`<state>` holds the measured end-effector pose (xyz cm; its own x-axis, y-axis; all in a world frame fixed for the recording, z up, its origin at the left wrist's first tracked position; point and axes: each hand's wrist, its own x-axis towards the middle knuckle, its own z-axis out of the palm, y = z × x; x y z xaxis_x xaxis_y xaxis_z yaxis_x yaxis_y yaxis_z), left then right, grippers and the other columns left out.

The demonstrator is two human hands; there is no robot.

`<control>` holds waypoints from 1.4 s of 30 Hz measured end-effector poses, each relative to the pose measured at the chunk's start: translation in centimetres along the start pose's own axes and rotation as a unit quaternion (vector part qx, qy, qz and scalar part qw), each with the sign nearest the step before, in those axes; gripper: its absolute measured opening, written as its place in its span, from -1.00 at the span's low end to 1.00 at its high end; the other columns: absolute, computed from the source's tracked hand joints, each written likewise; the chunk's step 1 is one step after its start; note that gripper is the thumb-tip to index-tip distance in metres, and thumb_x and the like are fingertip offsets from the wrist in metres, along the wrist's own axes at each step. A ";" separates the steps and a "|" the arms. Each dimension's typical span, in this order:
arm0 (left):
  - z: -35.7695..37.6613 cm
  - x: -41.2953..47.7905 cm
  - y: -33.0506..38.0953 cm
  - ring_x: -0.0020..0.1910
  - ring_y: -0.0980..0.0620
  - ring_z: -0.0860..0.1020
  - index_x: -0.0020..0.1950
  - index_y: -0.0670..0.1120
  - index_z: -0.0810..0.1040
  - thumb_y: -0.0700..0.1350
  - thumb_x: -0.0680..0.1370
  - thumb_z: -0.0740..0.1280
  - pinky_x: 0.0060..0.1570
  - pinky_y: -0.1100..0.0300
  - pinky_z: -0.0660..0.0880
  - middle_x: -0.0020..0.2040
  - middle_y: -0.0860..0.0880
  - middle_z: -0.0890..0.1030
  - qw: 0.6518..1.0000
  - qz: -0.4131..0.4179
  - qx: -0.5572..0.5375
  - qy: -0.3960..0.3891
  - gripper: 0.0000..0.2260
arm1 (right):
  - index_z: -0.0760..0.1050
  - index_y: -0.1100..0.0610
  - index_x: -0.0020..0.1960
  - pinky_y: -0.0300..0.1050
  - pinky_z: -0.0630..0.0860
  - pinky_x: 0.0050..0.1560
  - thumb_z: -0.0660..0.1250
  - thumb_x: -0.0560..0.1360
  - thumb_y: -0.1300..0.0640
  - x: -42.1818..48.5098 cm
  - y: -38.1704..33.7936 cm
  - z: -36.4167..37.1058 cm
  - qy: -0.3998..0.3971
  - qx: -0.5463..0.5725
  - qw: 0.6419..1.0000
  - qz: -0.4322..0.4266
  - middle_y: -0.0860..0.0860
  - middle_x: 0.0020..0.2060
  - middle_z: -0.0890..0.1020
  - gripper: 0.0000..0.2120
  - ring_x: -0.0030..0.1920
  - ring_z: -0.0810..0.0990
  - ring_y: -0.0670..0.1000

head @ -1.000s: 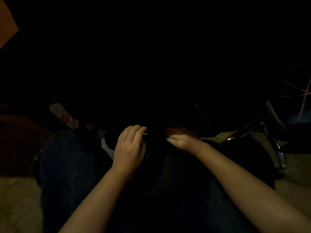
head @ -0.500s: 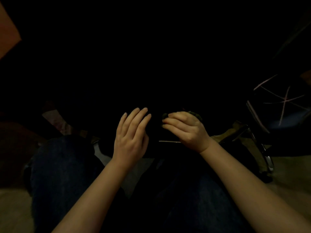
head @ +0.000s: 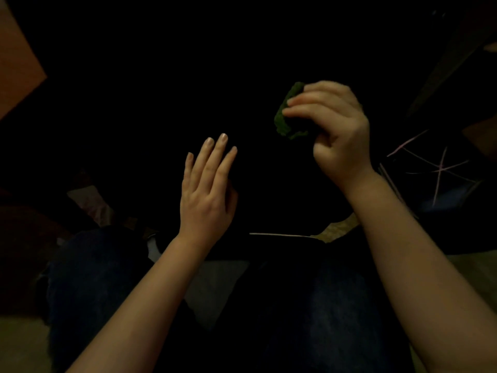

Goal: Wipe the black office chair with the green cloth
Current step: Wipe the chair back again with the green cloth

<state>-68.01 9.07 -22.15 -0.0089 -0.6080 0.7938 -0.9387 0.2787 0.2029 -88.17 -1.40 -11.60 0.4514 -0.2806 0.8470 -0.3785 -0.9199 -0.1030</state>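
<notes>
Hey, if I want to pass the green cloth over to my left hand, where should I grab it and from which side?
Probably the bunched lump of the green cloth that sticks out past the fingertips of the right hand. Bring the left hand in from the left and pinch it there: the right hand wraps the cloth's other side, so only that edge shows.

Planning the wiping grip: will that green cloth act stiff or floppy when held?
Probably floppy: the green cloth bunches into crumpled folds inside the curled fingers of the right hand. Likely light too, since fingers alone hold it raised. It seems unlikely to slip, being well enclosed.
</notes>
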 end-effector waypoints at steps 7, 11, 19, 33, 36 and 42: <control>0.3 -0.4 0.2 0.55 -0.15 0.13 0.52 -0.17 0.28 -0.19 0.61 0.21 0.52 -0.13 0.04 0.53 -0.18 0.25 1.000 -0.005 0.018 -0.017 -0.54 | 0.61 0.30 0.13 0.10 0.39 0.34 0.22 0.40 0.45 -0.3 0.3 -0.1 0.021 -0.011 0.999 -0.024 0.19 0.14 0.60 -0.65 0.26 0.49 0.21; 0.9 -1.0 0.5 0.57 -0.13 0.07 0.54 -0.17 0.24 -0.20 0.61 0.23 0.52 -0.14 0.01 0.55 -0.17 0.20 0.999 -0.008 0.021 -0.023 -0.51 | 0.62 0.27 0.11 0.09 0.40 0.32 0.25 0.43 0.33 -1.8 0.0 0.1 0.010 0.001 1.000 -0.012 0.15 0.14 0.62 -0.70 0.25 0.52 0.19; 2.3 -3.6 1.7 0.57 -0.13 0.09 0.53 -0.16 0.24 -0.25 0.57 0.24 0.52 -0.13 0.04 0.55 -0.15 0.21 0.999 0.001 0.015 -0.041 -0.48 | 0.61 0.22 0.20 0.12 0.46 0.27 0.31 0.48 0.27 -9.8 -0.7 1.4 -0.087 -0.033 0.995 -0.032 0.09 0.24 0.57 -0.69 0.30 0.49 0.11; 5.3 -9.7 4.8 0.25 -0.14 0.45 0.23 -0.26 0.57 -0.26 0.53 0.25 0.27 -0.07 0.43 0.23 -0.21 0.57 0.990 0.005 -0.025 -0.142 -0.71 | 0.67 0.24 0.05 -0.09 0.61 0.02 0.21 0.56 0.28 -22.5 1.7 4.9 -0.315 -0.079 0.941 -0.097 0.13 0.02 0.69 -0.75 0.05 0.67 0.10; 5.9 -10.4 5.0 0.23 -0.16 0.47 0.22 -0.27 0.58 -0.29 0.50 0.29 0.26 -0.07 0.43 0.22 -0.21 0.57 0.984 -0.004 -0.023 -0.175 -0.71 | 0.65 0.27 0.04 -0.24 0.42 0.23 0.11 0.57 0.19 -22.6 2.6 5.5 -0.361 -0.076 0.927 -0.067 0.14 -0.02 0.69 -0.65 0.06 0.64 0.12; 6.3 -11.3 5.2 0.22 -0.17 0.48 0.22 -0.26 0.57 -0.24 0.52 0.23 0.25 -0.06 0.43 0.21 -0.21 0.57 0.976 -0.024 -0.017 -0.218 -0.69 | 0.42 0.40 0.31 -0.62 -0.06 0.28 0.14 0.60 0.26 -23.6 3.8 5.7 -0.425 -0.133 0.892 -0.080 0.31 0.26 0.51 -0.66 0.32 0.46 0.23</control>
<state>-74.98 12.74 -33.70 -0.1181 -0.8770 0.4658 -0.9297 0.2625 0.2584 -95.68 0.12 -34.96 0.9233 -0.3622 0.1276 -0.3819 -0.9009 0.2061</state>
